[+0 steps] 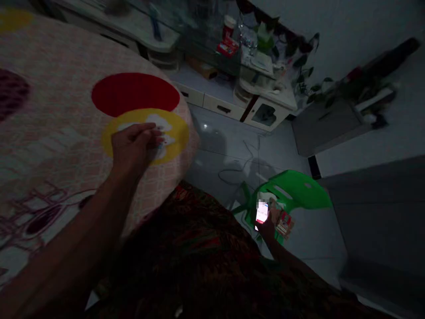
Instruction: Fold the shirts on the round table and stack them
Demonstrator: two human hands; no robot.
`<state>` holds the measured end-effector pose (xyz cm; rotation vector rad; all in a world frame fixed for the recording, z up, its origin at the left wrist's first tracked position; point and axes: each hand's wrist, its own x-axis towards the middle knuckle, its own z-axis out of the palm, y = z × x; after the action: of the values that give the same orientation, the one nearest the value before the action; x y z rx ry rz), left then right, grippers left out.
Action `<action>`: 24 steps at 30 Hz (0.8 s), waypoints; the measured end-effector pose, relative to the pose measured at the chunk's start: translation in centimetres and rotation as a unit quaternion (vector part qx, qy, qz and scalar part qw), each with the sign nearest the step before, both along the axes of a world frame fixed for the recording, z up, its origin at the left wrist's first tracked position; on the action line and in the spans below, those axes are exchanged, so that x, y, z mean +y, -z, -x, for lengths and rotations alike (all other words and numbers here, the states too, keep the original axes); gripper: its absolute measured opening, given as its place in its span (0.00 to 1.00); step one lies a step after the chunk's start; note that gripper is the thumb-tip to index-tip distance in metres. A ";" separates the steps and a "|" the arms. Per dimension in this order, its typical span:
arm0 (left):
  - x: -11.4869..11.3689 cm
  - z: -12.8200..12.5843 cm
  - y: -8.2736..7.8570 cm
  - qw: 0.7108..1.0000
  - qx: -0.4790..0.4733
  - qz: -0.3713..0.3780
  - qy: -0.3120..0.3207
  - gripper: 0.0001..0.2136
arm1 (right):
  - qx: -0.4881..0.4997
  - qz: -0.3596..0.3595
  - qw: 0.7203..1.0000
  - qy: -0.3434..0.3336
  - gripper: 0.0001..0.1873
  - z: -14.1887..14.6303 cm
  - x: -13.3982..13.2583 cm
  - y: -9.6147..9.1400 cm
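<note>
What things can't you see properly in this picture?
Head view: whether the left hand pinches anything; its own curl hides that.
Head view: words on the phone in the right hand; too small, with a pixelated patch at its top.
Head view: the whole top-left yellow circle; the picture's edge cuts it off.

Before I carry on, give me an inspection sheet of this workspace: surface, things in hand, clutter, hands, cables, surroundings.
Surface: patterned tablecloth with a printed yellow circle.
Things in hand: phone, screen lit.
Clutter: red-printed box by the green chair's seat; exact support unclear.
Hands: right hand grips the phone; left hand is at the yellow circle, fingers curled, contact unclear.
Cables: thin cable looping on the floor.
Surroundings: dim room; white cabinet, leafy plant.
</note>
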<state>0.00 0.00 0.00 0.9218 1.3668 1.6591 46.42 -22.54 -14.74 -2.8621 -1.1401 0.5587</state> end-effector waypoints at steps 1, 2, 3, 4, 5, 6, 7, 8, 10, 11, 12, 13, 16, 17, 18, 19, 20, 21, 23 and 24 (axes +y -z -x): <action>0.0 0.0 0.2 1.000 0.000 -0.006 0.001 0.13 | -0.002 0.002 1.000 0.009 0.53 0.0 0.1 0.3; 0.0 0.0 0.3 1.000 0.002 -0.011 0.002 0.14 | -0.004 0.003 1.000 0.017 0.53 0.1 0.2 0.7; 0.1 0.0 0.5 1.000 0.005 -0.015 0.004 0.14 | -0.007 0.004 1.000 0.025 0.52 0.1 0.4 1.0; 0.0 0.1 0.6 1.000 0.009 -0.017 0.006 0.13 | -0.011 0.005 0.999 0.031 0.52 0.0 0.5 1.3; 0.0 0.1 0.7 1.000 0.016 -0.021 0.010 0.13 | -0.015 0.005 0.999 0.036 0.52 -0.1 0.8 1.6; 0.0 0.2 0.7 0.999 0.024 -0.021 0.013 0.13 | -0.019 0.005 0.999 0.040 0.52 -0.2 1.0 2.0; 0.0 0.2 0.8 0.999 0.031 -0.019 0.015 0.13 | -0.024 0.004 0.999 0.043 0.53 -0.4 1.3 2.2; 0.0 0.3 0.9 0.999 0.036 -0.016 0.016 0.12 | -0.029 0.004 0.999 0.046 0.53 -0.5 1.5 2.5; 0.0 0.3 1.0 0.999 0.044 -0.012 0.016 0.12 | -0.035 0.004 0.998 0.050 0.54 -0.7 2.0 2.8; 0.0 0.4 1.1 0.999 0.047 -0.013 0.016 0.11 | -0.036 0.005 0.998 0.054 0.55 -0.8 2.2 2.9; 0.0 0.4 1.1 0.999 0.049 -0.014 0.015 0.11 | -0.036 0.006 0.998 0.060 0.55 -0.7 2.3 2.9; 0.1 0.4 1.2 0.998 0.052 -0.013 0.016 0.11 | -0.035 0.007 0.997 0.065 0.55 -0.6 2.4 2.8; 0.1 0.4 1.2 0.998 0.058 -0.013 0.020 0.11 | -0.035 0.005 0.996 0.079 0.54 -0.2 2.5 2.4; 0.1 0.4 1.1 0.998 0.060 -0.013 0.021 0.11 | -0.036 0.005 0.996 0.081 0.54 0.0 2.5 2.3; 0.0 0.4 1.0 0.998 0.062 -0.014 0.021 0.11 | -0.035 0.005 0.996 0.082 0.54 0.1 2.5 2.1; 0.0 0.4 1.0 0.998 0.064 -0.016 0.020 0.11 | -0.033 0.007 0.996 0.084 0.55 0.2 2.5 2.0; 0.0 0.4 1.0 0.998 0.065 -0.019 0.018 0.10 | -0.029 0.010 0.996 0.086 0.55 0.2 2.5 1.9; 0.0 0.4 1.0 0.998 0.064 -0.023 0.017 0.10 | -0.026 0.010 0.996 0.086 0.56 0.2 2.5 1.9; 0.0 0.4 1.2 0.998 0.059 -0.031 0.018 0.10 | -0.025 0.003 0.996 0.083 0.56 0.2 2.5 1.9; 0.0 0.4 1.2 0.998 0.056 -0.031 0.019 0.10 | -0.027 -0.001 0.996 0.081 0.55 0.2 2.5 1.9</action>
<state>-0.39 -0.04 -1.24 1.0849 1.3690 1.6514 46.18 -20.06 -16.63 -2.9486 -0.9029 0.4749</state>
